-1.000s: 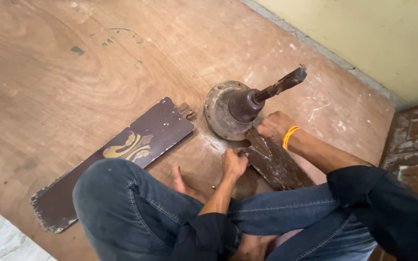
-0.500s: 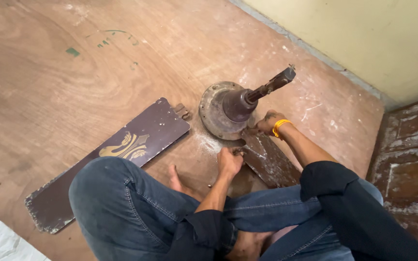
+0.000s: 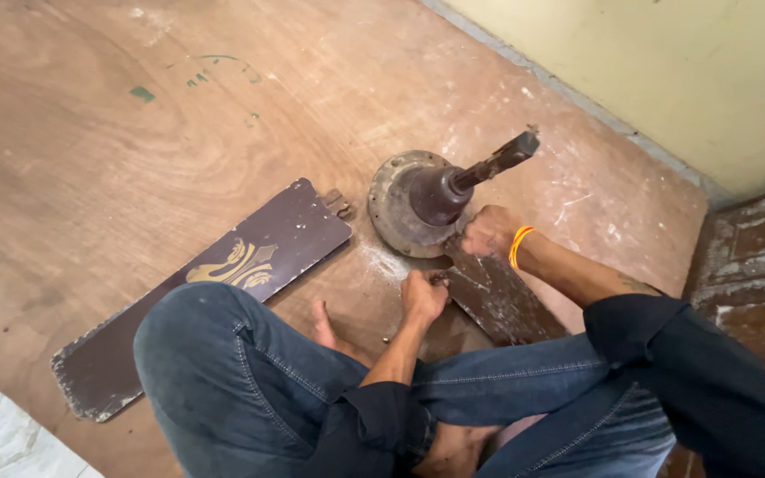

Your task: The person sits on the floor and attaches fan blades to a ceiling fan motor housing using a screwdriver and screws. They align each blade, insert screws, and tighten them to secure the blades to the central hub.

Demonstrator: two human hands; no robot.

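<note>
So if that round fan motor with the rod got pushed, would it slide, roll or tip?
The fan motor looks like solid metal, so probably heavy for its size. It rests on its broad round face, so likely slides rather than rolls. The rod sticks out tilted, so a push there might rock it.

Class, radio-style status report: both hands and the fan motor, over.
Left hand fisted at the blade root. Right hand gripping the fan motor rim. Loose blade lies apart, left.

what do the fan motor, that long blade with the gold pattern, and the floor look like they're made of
Fan motor: likely metal, dull brown paint, rusty-looking rim. Long blade: probably painted sheet metal or board, glossy dark brown, gold motif, chipped end. Floor: looks like worn plywood, grain rings and paint specks.
</note>
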